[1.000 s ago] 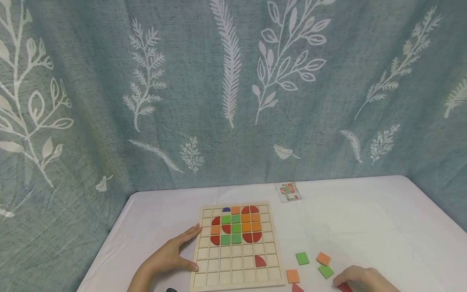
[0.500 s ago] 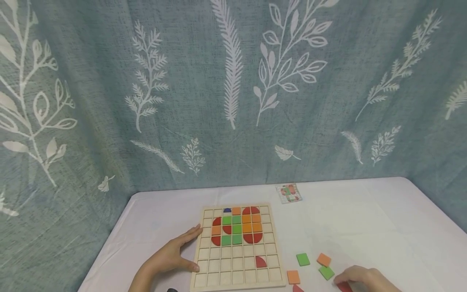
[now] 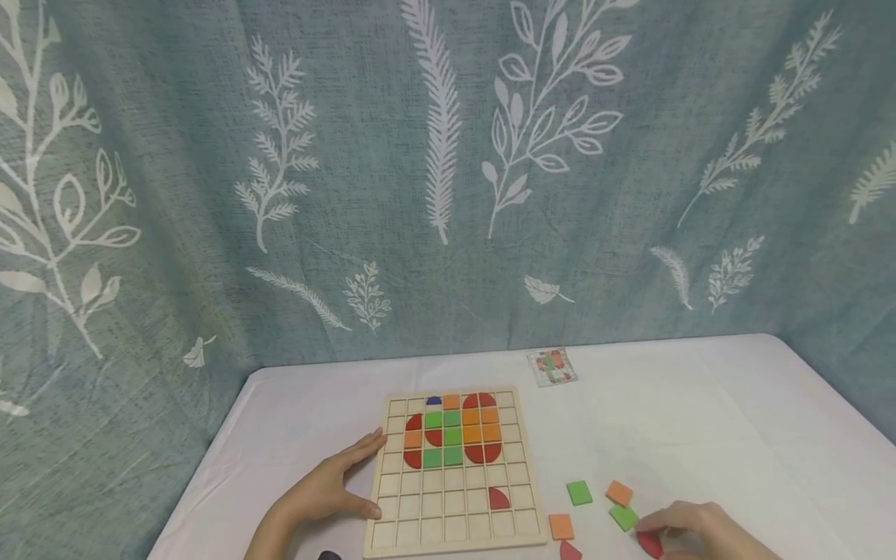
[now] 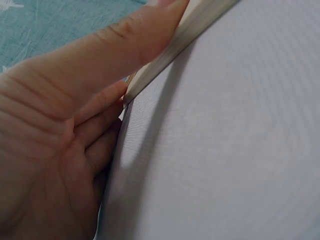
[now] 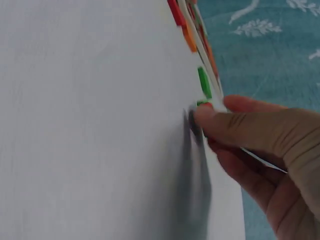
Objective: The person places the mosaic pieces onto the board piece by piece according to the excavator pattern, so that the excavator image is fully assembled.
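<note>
My left hand (image 3: 323, 488) rests against the left edge of a square wooden grid board (image 3: 413, 509), thumb and fingers spread along its side. In the left wrist view, the thumb (image 4: 135, 35) lies on the board's edge (image 4: 165, 57). At the lower right, my right hand (image 3: 693, 519) pinches a red quarter-circle tile (image 3: 649, 544) low over the tablecloth. Only a sliver of the red tile (image 5: 208, 105) shows past the thumb in the right wrist view. Red, green and orange tiles, with one blue-and-white piece (image 3: 434, 404), fill cells in the board's upper part.
Between board and right hand lie green tiles (image 3: 579, 492) (image 3: 623, 517), orange tiles (image 3: 619, 493) (image 3: 561, 526) and a red tile (image 3: 570, 551). A small pattern card (image 3: 553, 367) lies at the back. A leaf-print curtain (image 3: 392, 194) hangs behind the white table (image 3: 700, 420).
The right hand's fingers have shifted, so more of the red quarter-circle tile shows beneath them. The left hand stays at the board, and the tiles on it are unchanged.
</note>
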Tool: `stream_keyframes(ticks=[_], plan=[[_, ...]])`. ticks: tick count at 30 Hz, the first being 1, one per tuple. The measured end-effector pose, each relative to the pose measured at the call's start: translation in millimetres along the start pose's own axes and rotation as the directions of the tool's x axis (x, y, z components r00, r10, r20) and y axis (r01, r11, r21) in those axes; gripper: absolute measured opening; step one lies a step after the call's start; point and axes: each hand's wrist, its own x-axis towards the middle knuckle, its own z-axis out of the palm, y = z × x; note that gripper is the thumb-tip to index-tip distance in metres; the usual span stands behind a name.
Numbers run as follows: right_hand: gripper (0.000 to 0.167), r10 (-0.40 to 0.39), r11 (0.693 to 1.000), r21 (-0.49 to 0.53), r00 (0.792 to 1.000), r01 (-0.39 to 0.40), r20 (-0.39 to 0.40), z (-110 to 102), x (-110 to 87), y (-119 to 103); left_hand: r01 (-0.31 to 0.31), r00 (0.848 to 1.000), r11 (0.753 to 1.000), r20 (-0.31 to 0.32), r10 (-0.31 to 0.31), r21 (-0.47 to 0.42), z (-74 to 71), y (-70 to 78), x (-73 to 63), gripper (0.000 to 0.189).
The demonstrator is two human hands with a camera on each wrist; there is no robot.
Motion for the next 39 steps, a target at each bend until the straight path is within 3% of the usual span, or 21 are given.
stream_keyframes(ticks=[4,7,11,14,18,21,25,31,35,39], plan=[[0.027,-0.171,0.983,0.056,0.982,0.176,-0.077,4,12.9,-9,0.005,1.0,1.0,-0.007,-0.005,-0.005,0.8,-0.8,-0.1,0.1],[0.025,-0.296,0.951,0.038,0.94,0.306,-0.169,12,26.5,-21,0.01,1.0,1.0,-0.005,-0.01,-0.019,1.4,-1.1,0.5,0.1],[0.024,-0.386,0.911,0.047,0.887,0.409,-0.253,26,46.1,-39,0.008,1.0,1.0,-0.002,-0.008,-0.017,2.0,-1.6,1.4,0.1],[0.023,-0.316,0.917,0.174,0.92,0.359,-0.233,37,59.3,-52,0.009,1.0,1.0,-0.004,-0.009,-0.016,2.0,-1.3,1.6,0.101],[0.028,-0.157,0.921,0.336,0.977,0.198,-0.145,51,74.6,-64,0.016,1.0,0.999,-0.001,-0.016,-0.028,1.9,0.5,1.2,0.101],[0.031,-0.107,0.93,0.343,0.99,0.134,-0.094,59,85.1,-72,0.021,1.0,0.999,-0.001,-0.021,-0.027,1.8,1.6,0.5,0.101],[0.032,-0.129,0.924,0.353,0.989,0.148,-0.078,66,95.7,-83,0.018,1.0,1.0,-0.001,-0.018,-0.022,1.4,1.6,-0.4,0.101],[0.027,-0.161,0.923,0.33,0.979,0.195,-0.128,73,104.6,-94,0.01,1.0,1.0,0.003,-0.01,-0.02,0.9,0.1,-0.4,0.101],[0.023,-0.11,0.922,0.354,0.983,0.157,-0.148,79,108.1,-95,0.021,1.0,0.999,-0.001,-0.021,-0.029,0.5,-0.1,0.5,0.102],[0.021,-0.025,0.89,0.449,0.99,0.085,-0.138,84,108.2,-92,0.021,1.0,0.999,0.002,-0.021,-0.035,0.2,0.0,1.1,0.102]])
